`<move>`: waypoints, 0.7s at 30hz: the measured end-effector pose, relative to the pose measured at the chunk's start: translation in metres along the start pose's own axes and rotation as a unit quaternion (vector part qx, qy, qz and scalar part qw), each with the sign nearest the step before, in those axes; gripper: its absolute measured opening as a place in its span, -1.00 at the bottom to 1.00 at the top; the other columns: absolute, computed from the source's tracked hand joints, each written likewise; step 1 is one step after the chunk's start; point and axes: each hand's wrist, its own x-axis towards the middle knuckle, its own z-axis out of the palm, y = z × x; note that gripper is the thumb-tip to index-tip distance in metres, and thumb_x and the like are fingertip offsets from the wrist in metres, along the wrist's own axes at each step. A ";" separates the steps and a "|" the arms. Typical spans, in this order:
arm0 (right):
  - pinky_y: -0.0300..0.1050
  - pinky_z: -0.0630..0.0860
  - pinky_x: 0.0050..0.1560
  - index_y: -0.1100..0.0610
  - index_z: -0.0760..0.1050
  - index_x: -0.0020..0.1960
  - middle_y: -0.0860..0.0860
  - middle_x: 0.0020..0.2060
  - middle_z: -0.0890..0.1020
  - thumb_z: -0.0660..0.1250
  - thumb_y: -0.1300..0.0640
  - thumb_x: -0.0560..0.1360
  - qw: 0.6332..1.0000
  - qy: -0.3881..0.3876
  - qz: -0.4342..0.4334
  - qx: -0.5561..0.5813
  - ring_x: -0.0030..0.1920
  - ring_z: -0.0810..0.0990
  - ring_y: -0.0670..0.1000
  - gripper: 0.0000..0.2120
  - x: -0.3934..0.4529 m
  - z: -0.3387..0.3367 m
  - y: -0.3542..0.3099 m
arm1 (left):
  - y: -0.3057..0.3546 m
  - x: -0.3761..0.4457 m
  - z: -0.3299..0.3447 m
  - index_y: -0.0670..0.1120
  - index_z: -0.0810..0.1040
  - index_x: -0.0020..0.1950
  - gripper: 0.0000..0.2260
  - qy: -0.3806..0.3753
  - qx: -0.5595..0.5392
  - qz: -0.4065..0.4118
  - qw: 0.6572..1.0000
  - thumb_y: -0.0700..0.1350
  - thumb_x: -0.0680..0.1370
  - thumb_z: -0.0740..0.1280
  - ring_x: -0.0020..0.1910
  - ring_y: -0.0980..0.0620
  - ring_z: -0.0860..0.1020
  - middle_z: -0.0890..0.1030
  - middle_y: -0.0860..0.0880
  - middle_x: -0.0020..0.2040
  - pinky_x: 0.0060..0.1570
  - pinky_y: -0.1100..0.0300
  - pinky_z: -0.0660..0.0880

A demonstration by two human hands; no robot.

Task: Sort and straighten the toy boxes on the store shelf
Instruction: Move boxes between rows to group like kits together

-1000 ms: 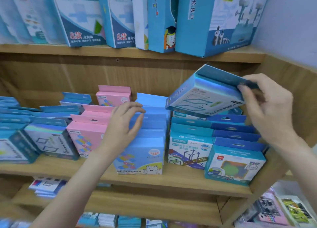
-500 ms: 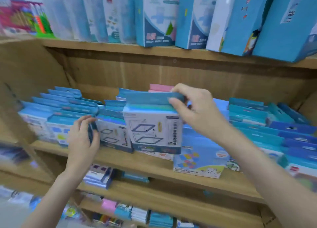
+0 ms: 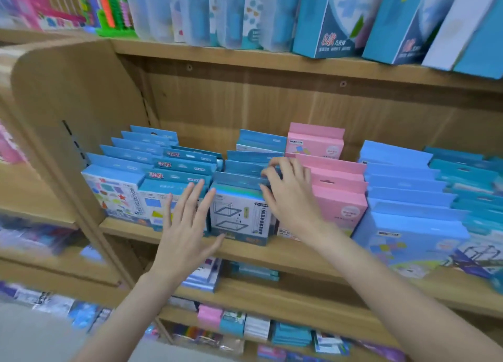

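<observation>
Rows of small toy boxes stand on the wooden middle shelf [image 3: 272, 250]. A white-fronted box with blue frame drawings and a teal top flap [image 3: 238, 214] stands upright at the front of its row. My right hand [image 3: 291, 195] grips the upper right corner of this box, thumb in front and fingers over the flap. My left hand [image 3: 187, 225] hovers flat with fingers spread just left of the box, in front of the neighbouring teal boxes [image 3: 166, 187]. To the right of the held box stand pink boxes [image 3: 337, 193], and past them light blue boxes [image 3: 408, 198].
The shelf's wooden side panel [image 3: 68, 116] rises at the left. Tall blue boxes [image 3: 326, 21] line the upper shelf, close above. More teal boxes [image 3: 471, 187] fill the far right. Lower shelves hold small packs [image 3: 234, 323].
My right hand carried the frame-drawing box leftward from the right side of the shelf and set it upright at the front of a row. My left hand let go of the boxes and opened.
</observation>
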 end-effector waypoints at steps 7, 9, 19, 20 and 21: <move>0.00 0.28 0.07 0.15 0.52 0.00 0.09 0.05 0.50 0.21 0.17 0.44 0.988 0.073 0.100 0.089 0.11 0.29 0.03 -0.82 -0.006 -0.042 0.030 | 0.022 0.022 -0.007 -0.17 0.22 0.39 -0.51 0.039 -0.118 0.000 0.992 -0.01 0.49 0.12 0.42 -0.09 0.17 0.28 -0.17 0.41 0.42 -0.07 -0.03; -0.06 0.24 0.07 0.13 0.52 0.01 0.09 0.05 0.48 0.20 0.16 0.42 0.982 0.090 0.139 0.089 0.13 0.34 0.08 -0.79 -0.016 -0.058 0.054 | 0.036 0.035 -0.011 -0.16 0.23 0.38 -0.54 0.053 -0.143 0.016 0.988 -0.06 0.50 0.12 0.41 -0.06 0.21 0.31 -0.17 0.40 0.43 -0.07 -0.02; 0.05 0.28 0.16 0.21 0.47 0.12 0.26 0.09 0.48 0.29 0.19 0.45 0.932 0.080 0.352 0.023 0.15 0.40 0.28 -0.75 -0.087 -0.138 0.236 | 0.185 0.112 -0.018 -0.20 0.25 0.38 -0.54 0.048 -0.295 0.125 0.946 -0.11 0.49 0.13 0.32 -0.01 0.28 0.40 -0.14 0.33 0.34 0.11 0.07; 0.05 0.29 0.17 0.22 0.45 0.14 0.27 0.10 0.48 0.30 0.17 0.45 0.933 0.050 0.355 0.020 0.16 0.41 0.27 -0.71 -0.090 -0.143 0.259 | 0.202 0.122 -0.017 -0.20 0.27 0.37 -0.55 0.034 -0.309 0.132 0.941 -0.09 0.50 0.12 0.30 -0.01 0.29 0.41 -0.14 0.32 0.31 0.16 0.08; 0.03 0.29 0.19 0.23 0.43 0.18 0.27 0.12 0.48 0.31 0.15 0.45 0.935 0.013 0.354 0.017 0.17 0.41 0.27 -0.68 -0.091 -0.148 0.281 | 0.218 0.131 -0.015 -0.19 0.29 0.36 -0.56 0.024 -0.312 0.141 0.939 -0.07 0.51 0.11 0.28 -0.01 0.31 0.42 -0.13 0.31 0.28 0.18 0.11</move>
